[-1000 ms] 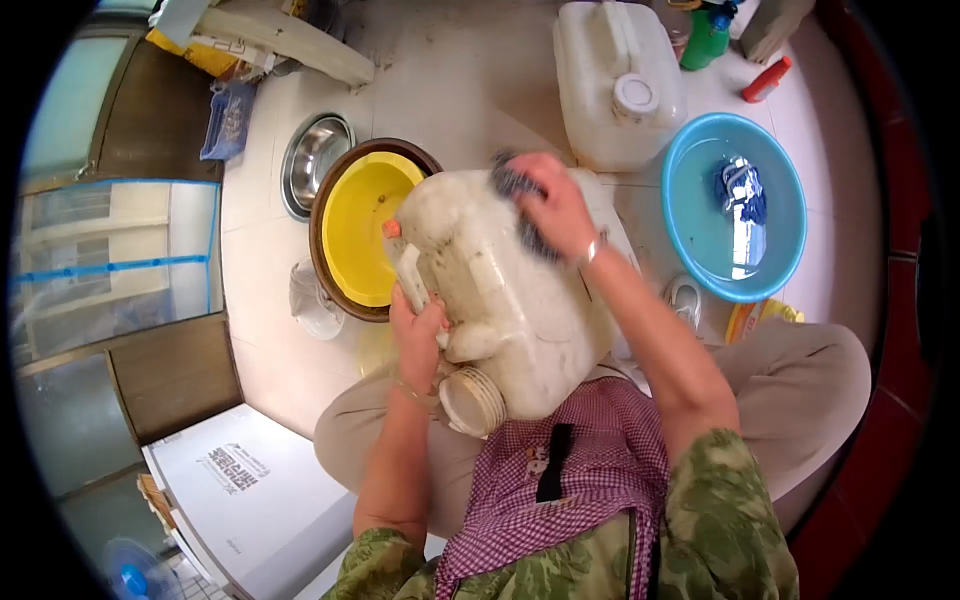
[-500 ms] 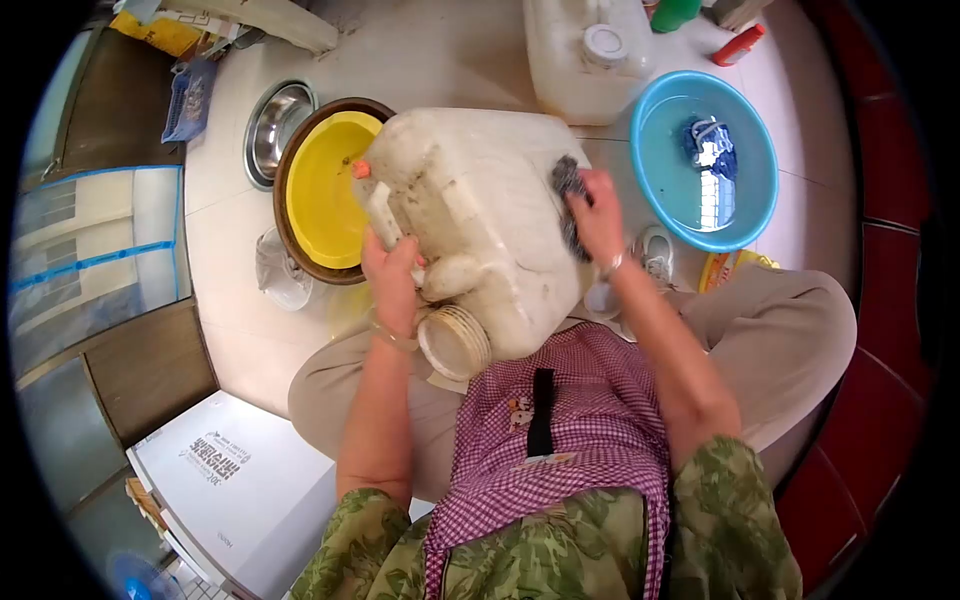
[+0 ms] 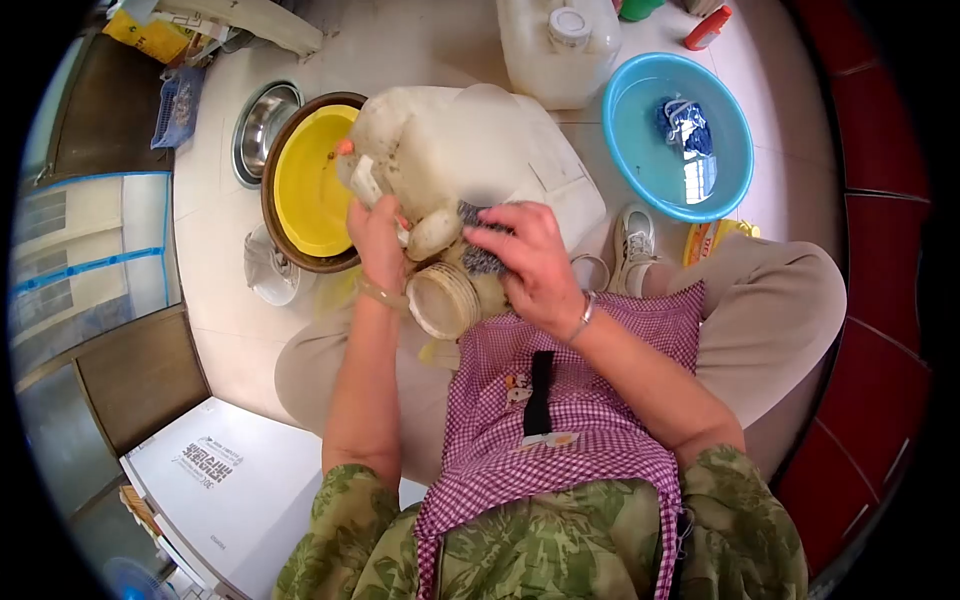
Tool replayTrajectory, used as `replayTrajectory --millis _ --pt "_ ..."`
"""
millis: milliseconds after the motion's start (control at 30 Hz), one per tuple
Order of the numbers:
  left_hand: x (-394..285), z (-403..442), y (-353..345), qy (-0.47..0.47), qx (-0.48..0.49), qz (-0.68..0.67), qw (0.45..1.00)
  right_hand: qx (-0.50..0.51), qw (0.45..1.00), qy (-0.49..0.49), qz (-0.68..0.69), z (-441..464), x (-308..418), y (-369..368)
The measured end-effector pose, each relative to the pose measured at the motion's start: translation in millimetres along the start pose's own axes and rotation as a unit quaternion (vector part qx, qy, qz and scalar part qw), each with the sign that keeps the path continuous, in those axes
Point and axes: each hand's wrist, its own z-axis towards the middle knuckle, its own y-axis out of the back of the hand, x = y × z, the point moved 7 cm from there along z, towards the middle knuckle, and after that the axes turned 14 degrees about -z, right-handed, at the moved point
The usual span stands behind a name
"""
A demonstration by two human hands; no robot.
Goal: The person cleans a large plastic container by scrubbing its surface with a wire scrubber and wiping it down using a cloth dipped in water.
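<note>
A large, cloudy white plastic jug point(image 3: 555, 165), stained with dirt, lies tilted across my lap with its ribbed cap point(image 3: 442, 302) toward me. My left hand point(image 3: 376, 243) is wrapped round the jug's handle point(image 3: 366, 182), near an orange bit on it. In my right hand point(image 3: 535, 265) is a dark grey scouring pad point(image 3: 484, 260), pressed on the jug beside the cap and the handle's base. The fingers partly cover the pad.
To the right stands a blue basin point(image 3: 612, 150) of water with a blue cloth point(image 3: 690, 130) in it. A yellow basin point(image 3: 315, 180), a steel bowl point(image 3: 262, 130) and a white bucket point(image 3: 272, 275) are at left. Another jug point(image 3: 560, 75) stands behind. A white box point(image 3: 225, 490) sits lower left.
My right hand has moved the scouring pad left and toward me, from the jug's far right side to beside the cap. My left hand still grips the handle.
</note>
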Motion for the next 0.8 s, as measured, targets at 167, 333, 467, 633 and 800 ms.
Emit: replayTrajectory --millis 167,333,467,633,800 --pt "-4.2 -5.4 -11.9 -0.012 -0.015 0.014 1.000 -0.030 0.983 -0.179 -0.022 -25.0 -86.8 9.1" --pt "-3.0 -9.7 -32.6 -0.021 -0.038 0.009 0.999 0.070 0.993 0.057 -0.081 11.3 20.7 23.4" --pt "0.9 -8.5 -29.5 -0.010 -0.039 0.008 0.999 -0.012 0.979 -0.148 -0.140 -4.8 -77.4 31.9" --pt "-5.7 -1.9 -17.5 0.009 -0.026 0.001 1.000 -0.058 0.980 -0.188 -0.014 -46.1 -48.3 15.6" --pt "-1.0 5.4 4.9 0.010 0.008 -0.020 1.000 -0.130 0.941 -0.303 -0.071 -97.2 -200.7 -41.2"
